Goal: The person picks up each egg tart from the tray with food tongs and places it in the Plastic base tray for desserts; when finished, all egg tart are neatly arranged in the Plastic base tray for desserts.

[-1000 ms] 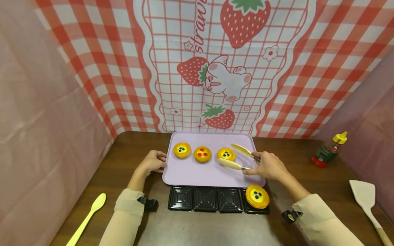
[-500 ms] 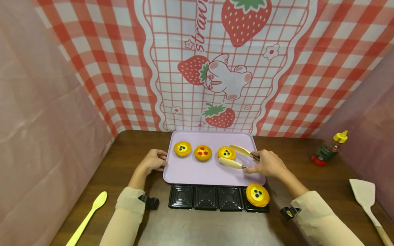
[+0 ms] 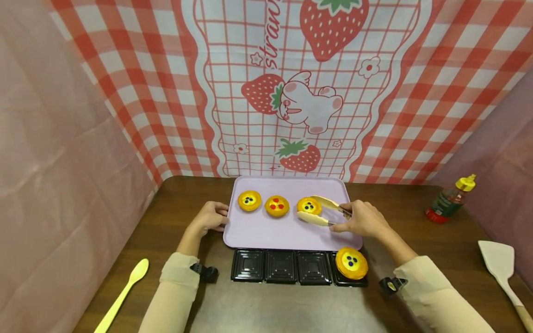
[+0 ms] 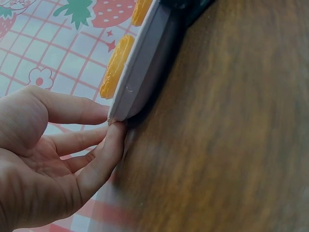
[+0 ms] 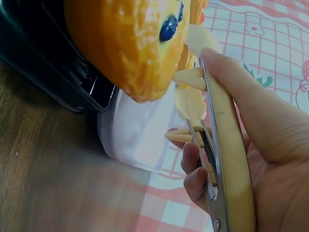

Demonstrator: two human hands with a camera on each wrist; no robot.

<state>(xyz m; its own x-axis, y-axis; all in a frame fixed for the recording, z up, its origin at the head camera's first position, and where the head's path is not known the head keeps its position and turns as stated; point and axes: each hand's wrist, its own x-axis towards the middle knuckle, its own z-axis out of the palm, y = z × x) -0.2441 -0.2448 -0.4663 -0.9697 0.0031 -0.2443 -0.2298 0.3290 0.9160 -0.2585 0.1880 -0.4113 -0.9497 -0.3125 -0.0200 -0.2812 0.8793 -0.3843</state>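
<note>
My right hand point(image 3: 363, 220) grips cream-tipped tongs point(image 3: 314, 218). Their spread arms stand on either side of a blueberry tart point(image 3: 309, 205), tips right at its edge, on the lilac tray point(image 3: 266, 236). Thumb and fingers of my left hand point(image 4: 63, 154) pinch the tray's left edge, also visible in the head view. Farther left on the tray sit a tart with red fruit point(image 3: 276, 206) and another blueberry tart point(image 3: 249, 200). One more blueberry tart point(image 5: 130, 43) rests in the rightmost compartment of the black container point(image 3: 281, 267), large in the right wrist view.
A yellow spoon point(image 3: 125, 291) lies at the left of the brown table point(image 3: 166, 199). On the right are a sauce bottle point(image 3: 449, 199) with a yellow cap and a white spatula point(image 3: 497, 261). A strawberry-print checked cloth point(image 3: 233, 60) hangs behind the table.
The tongs' arms have drawn slightly closer together around the right-hand blueberry tart on the tray. My left hand keeps its hold on the tray edge. The head view has shifted a little.
</note>
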